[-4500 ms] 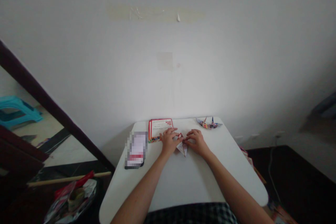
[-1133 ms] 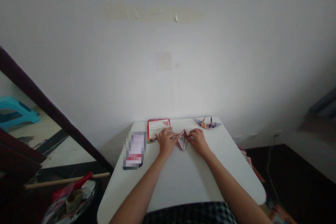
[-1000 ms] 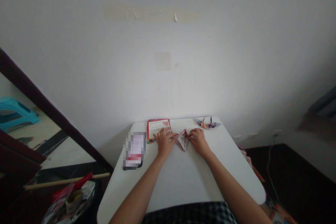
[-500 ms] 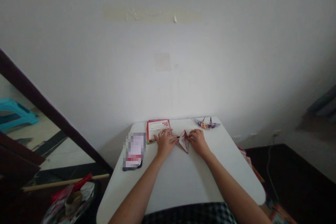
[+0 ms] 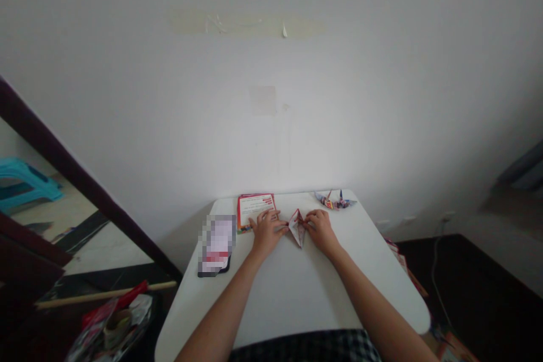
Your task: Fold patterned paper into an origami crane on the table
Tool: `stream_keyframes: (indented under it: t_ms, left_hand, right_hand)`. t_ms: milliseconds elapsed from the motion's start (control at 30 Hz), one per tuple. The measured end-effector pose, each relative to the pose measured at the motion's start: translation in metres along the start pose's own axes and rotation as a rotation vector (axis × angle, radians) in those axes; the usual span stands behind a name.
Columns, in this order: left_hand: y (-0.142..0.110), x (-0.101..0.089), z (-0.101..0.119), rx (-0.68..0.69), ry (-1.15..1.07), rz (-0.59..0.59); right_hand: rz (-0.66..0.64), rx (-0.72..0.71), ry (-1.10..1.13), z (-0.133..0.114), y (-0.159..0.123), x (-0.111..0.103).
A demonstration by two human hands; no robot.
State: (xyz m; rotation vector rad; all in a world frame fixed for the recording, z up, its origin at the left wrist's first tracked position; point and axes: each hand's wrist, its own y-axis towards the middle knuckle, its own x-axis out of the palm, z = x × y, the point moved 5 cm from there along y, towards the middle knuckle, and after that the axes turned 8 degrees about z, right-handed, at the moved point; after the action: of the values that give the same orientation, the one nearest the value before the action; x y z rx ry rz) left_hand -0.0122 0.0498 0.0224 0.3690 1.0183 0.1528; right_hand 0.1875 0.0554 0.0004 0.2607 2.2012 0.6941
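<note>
Between my hands, a piece of folded origami paper (image 5: 297, 228) lies on the white table, diamond-shaped with reddish edges and a pale printed face. My left hand (image 5: 268, 229) pinches its left corner with thumb and forefinger, the other fingers resting over the lower right of a stack of printed paper sheets (image 5: 255, 206). On the opposite side my right hand (image 5: 319, 228) grips the right corner, fingers bent. Two finished paper cranes (image 5: 335, 201), multicoloured, sit near the back edge, beyond my right hand.
A phone (image 5: 218, 246), its screen blurred out, lies at the left of the white table (image 5: 297, 305). The wall (image 5: 297, 147) rises right behind the table. On the floor at lower left stands a bin with rubbish (image 5: 119, 325); a mirror (image 5: 93, 226) leans at the left.
The folded paper has narrowed slightly and its lower point has shifted a little left. Both hands stay at its side corners.
</note>
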Motion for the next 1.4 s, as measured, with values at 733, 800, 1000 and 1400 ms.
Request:
stream_keyframes:
  t_ms: [733, 800, 1000, 1400]
  left_hand:
    - [-0.003, 0.005, 0.008, -0.004, 0.01, -0.005]
    - [-0.003, 0.006, 0.009, -0.001, 0.025, -0.002]
    - [-0.003, 0.007, 0.009, -0.019, 0.059, -0.002]
    - [0.0, 0.004, 0.0, -0.038, 0.038, -0.004]
  right_hand:
    - [-0.053, -0.071, -0.027, -0.011, -0.001, 0.002]
    - [-0.054, -0.073, -0.028, -0.011, -0.001, 0.002]
    - [-0.061, -0.063, -0.051, -0.014, -0.001, 0.002]
    - [-0.07, -0.063, -0.101, -0.018, -0.003, 0.001]
